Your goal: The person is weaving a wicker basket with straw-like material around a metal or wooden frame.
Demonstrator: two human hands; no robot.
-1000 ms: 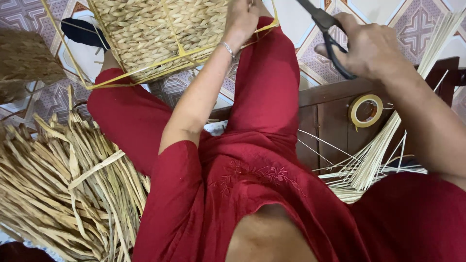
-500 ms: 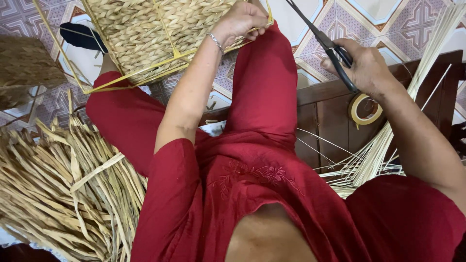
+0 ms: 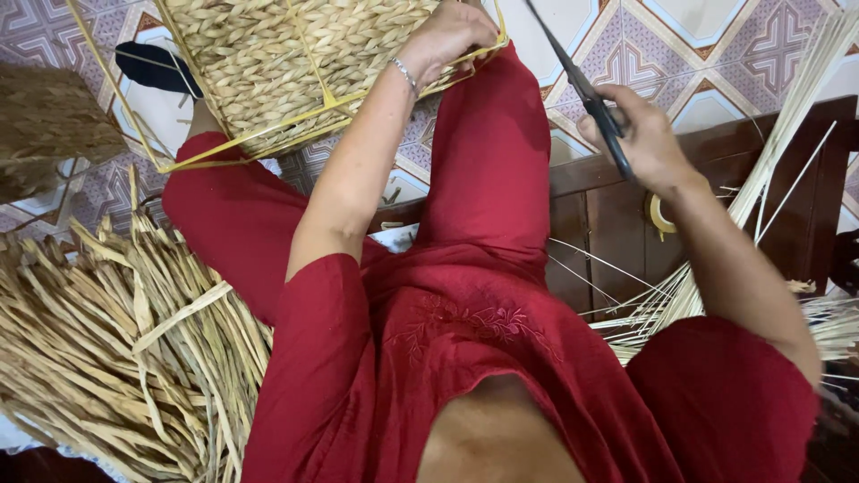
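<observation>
both hands are busy: the left hand [image 3: 452, 36] is closed over the near rim of a woven basket [image 3: 295, 54], fingers curled around the edge where the yellow wire frame [image 3: 309, 116] runs, while the right hand [image 3: 640, 143] is wrapped around the handles of dark scissors [image 3: 582, 89], whose blades look closed or nearly so and point up and away over the tiled floor [image 3: 716, 54]. the basket rests tilted against the person's red-clad knee [image 3: 492, 152], at the top of the view, with its plaited side facing the camera. it looks light and fairly stiff, held in shape by the wire, but the dried weave is probably brittle at loose ends, so the rim and frame seem the safest places to grip rather than the plaited panel. a heap of dried flat straw strips [image 3: 98, 358] lies on the left, well apart from the basket, and a bundle of thin pale reeds [image 3: 769, 161] fans across a dark wooden bench [image 3: 608, 215] on the right, near a roll of tape [image 3: 660, 216] partly hidden behind the right wrist.
</observation>
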